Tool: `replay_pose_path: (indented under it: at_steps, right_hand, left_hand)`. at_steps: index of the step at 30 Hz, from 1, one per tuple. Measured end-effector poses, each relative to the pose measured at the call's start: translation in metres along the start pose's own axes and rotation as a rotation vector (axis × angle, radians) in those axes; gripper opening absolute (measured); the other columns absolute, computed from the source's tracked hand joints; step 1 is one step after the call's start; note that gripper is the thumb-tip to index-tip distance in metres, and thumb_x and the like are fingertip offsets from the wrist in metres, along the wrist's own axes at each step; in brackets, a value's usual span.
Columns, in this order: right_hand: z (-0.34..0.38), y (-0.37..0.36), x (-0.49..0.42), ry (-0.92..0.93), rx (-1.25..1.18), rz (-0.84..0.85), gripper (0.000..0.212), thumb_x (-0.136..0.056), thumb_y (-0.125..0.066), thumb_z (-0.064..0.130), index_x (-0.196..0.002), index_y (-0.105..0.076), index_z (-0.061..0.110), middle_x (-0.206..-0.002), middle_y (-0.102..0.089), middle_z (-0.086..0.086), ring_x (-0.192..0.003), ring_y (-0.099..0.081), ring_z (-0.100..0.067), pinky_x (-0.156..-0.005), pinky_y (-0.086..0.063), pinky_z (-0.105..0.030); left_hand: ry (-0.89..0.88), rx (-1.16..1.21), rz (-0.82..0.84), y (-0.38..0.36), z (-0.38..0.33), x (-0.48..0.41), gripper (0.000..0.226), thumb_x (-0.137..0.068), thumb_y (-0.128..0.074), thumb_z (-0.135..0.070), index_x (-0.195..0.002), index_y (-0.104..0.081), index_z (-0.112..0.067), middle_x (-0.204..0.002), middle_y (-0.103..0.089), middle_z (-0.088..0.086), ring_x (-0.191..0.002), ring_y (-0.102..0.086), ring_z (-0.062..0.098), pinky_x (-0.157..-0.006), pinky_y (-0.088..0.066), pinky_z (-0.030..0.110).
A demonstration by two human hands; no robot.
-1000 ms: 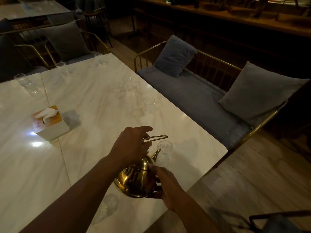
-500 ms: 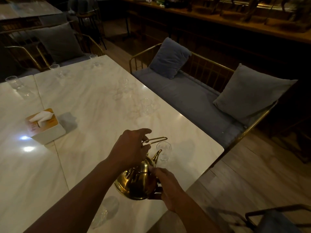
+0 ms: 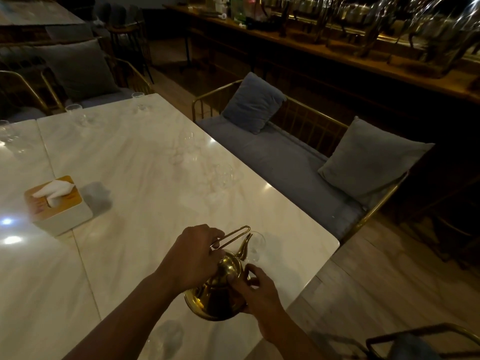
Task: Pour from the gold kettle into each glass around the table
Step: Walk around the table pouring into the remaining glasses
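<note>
The gold kettle (image 3: 215, 292) hangs tilted over the near right corner of the white marble table (image 3: 145, 198). My left hand (image 3: 193, 252) grips its thin wire handle from above. My right hand (image 3: 255, 289) holds the kettle's body from the right side. Its spout points up and right at a clear glass (image 3: 255, 245) standing just beyond it. More clear glasses stand along the right edge (image 3: 223, 175), (image 3: 185, 141), at the far end (image 3: 139, 100), (image 3: 74, 113), and one near the front edge (image 3: 166, 339) under my left arm.
A tissue box (image 3: 58, 203) sits on the table's left part. A grey bench with gold rails and two cushions (image 3: 285, 162) runs along the right side. Chairs stand at the far end, and a chair frame (image 3: 405, 341) shows at the bottom right. A wooden counter (image 3: 337, 55) lies behind.
The kettle and both hands hold almost the same pose by the glass; the spout has come slightly closer to it. My view has shifted a little, so the table looks moved left.
</note>
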State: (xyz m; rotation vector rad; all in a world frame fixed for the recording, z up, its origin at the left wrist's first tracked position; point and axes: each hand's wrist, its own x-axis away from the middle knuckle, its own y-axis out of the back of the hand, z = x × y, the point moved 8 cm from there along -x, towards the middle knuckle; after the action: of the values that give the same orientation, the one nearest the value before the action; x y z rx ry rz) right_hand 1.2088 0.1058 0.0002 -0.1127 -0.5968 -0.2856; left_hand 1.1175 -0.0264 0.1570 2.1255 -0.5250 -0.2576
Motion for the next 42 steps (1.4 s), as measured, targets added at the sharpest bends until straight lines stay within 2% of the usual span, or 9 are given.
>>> replay_pose_path:
  at_steps: [6, 12, 19, 24, 26, 30, 33, 37, 42]
  right_hand:
    - [0.047, -0.005, -0.001, 0.101, 0.050, 0.022, 0.076, -0.075, -0.083, 0.043, -0.141, -0.049, 0.029, -0.130, -0.052, -0.002, -0.105, -0.059, -0.015, -0.074, -0.063, -0.031]
    - [0.132, -0.001, -0.020, 0.216, 0.155, 0.052, 0.092, -0.053, -0.083, 0.057, -0.136, -0.052, 0.033, -0.129, -0.055, -0.002, -0.112, -0.059, -0.022, -0.070, -0.062, -0.030]
    - [0.190, 0.002, -0.103, 0.253, 0.281, 0.209, 0.101, -0.047, -0.083, 0.066, -0.137, -0.050, 0.037, -0.134, -0.055, 0.000, -0.122, -0.058, -0.028, -0.089, -0.061, -0.047]
    - [0.213, 0.006, -0.181, 0.269, 0.396, 0.394, 0.118, -0.032, -0.077, 0.084, -0.137, -0.049, 0.040, -0.128, -0.054, 0.007, -0.121, -0.059, -0.023, -0.094, -0.059, -0.049]
    - [0.218, 0.003, -0.205, 0.242, 0.418, 0.460, 0.111, -0.030, -0.076, 0.085, -0.131, -0.051, 0.045, -0.125, -0.053, 0.009, -0.120, -0.059, -0.022, -0.093, -0.059, -0.048]
    - [0.220, 0.005, -0.239, 0.187, 0.463, 0.558, 0.071, -0.035, -0.079, 0.083, -0.098, -0.053, 0.062, -0.119, -0.056, 0.012, -0.116, -0.060, -0.020, -0.093, -0.059, -0.048]
    - [0.216, 0.013, -0.256, 0.127, 0.458, 0.629, 0.072, -0.043, -0.082, 0.076, -0.105, -0.053, 0.055, -0.118, -0.055, 0.012, -0.119, -0.060, -0.023, -0.091, -0.060, -0.048]
    - [0.214, 0.010, -0.268, 0.028, 0.438, 0.696, 0.071, -0.055, -0.084, 0.061, -0.116, -0.056, 0.040, -0.121, -0.062, -0.002, -0.108, -0.066, -0.023, -0.073, -0.065, -0.038]
    - [0.208, 0.010, -0.281, -0.091, 0.454, 0.720, 0.092, -0.055, -0.084, 0.061, -0.134, -0.055, 0.026, -0.114, -0.070, -0.010, -0.097, -0.072, -0.025, -0.071, -0.065, -0.041]
  left_hand:
    - [-0.065, -0.001, -0.116, 0.033, -0.005, -0.014, 0.038, -0.089, -0.065, -0.027, -0.127, -0.062, -0.021, -0.107, -0.066, -0.003, -0.087, -0.054, 0.003, -0.078, -0.040, 0.017]
    - [-0.105, -0.012, -0.255, 0.077, -0.024, -0.047, 0.040, -0.091, -0.062, -0.032, -0.130, -0.058, -0.023, -0.105, -0.061, -0.007, -0.086, -0.052, 0.004, -0.079, -0.037, 0.017]
    - [0.025, -0.036, -0.346, 0.094, -0.025, -0.108, 0.040, -0.092, -0.061, -0.032, -0.131, -0.056, -0.025, -0.108, -0.060, -0.008, -0.093, -0.055, 0.006, -0.080, -0.041, 0.019]
    - [0.174, -0.093, -0.438, 0.083, -0.020, -0.152, 0.032, -0.088, -0.065, -0.032, -0.120, -0.063, -0.026, -0.092, -0.056, -0.016, -0.079, -0.055, 0.004, -0.070, -0.039, 0.015]
    - [0.251, -0.106, -0.455, 0.077, -0.018, -0.168, 0.031, -0.087, -0.068, -0.029, -0.117, -0.065, -0.024, -0.089, -0.057, -0.015, -0.076, -0.056, 0.004, -0.069, -0.040, 0.015]
    - [0.376, -0.135, -0.503, 0.058, -0.018, -0.192, 0.031, -0.086, -0.069, -0.024, -0.117, -0.066, -0.021, -0.088, -0.056, -0.013, -0.076, -0.056, 0.004, -0.069, -0.039, 0.012]
    - [0.464, -0.116, -0.516, 0.041, -0.018, -0.203, 0.030, -0.088, -0.067, -0.026, -0.118, -0.065, -0.023, -0.093, -0.059, -0.011, -0.084, -0.058, 0.008, -0.076, -0.047, 0.022]
    - [0.543, -0.157, -0.511, 0.034, -0.008, -0.223, 0.033, -0.091, -0.062, -0.028, -0.124, -0.062, -0.022, -0.103, -0.062, -0.006, -0.088, -0.058, 0.009, -0.077, -0.043, 0.021]
    - [0.597, -0.209, -0.493, 0.029, -0.003, -0.245, 0.034, -0.093, -0.060, -0.030, -0.125, -0.061, -0.021, -0.108, -0.063, -0.004, -0.093, -0.060, 0.012, -0.079, -0.046, 0.023]
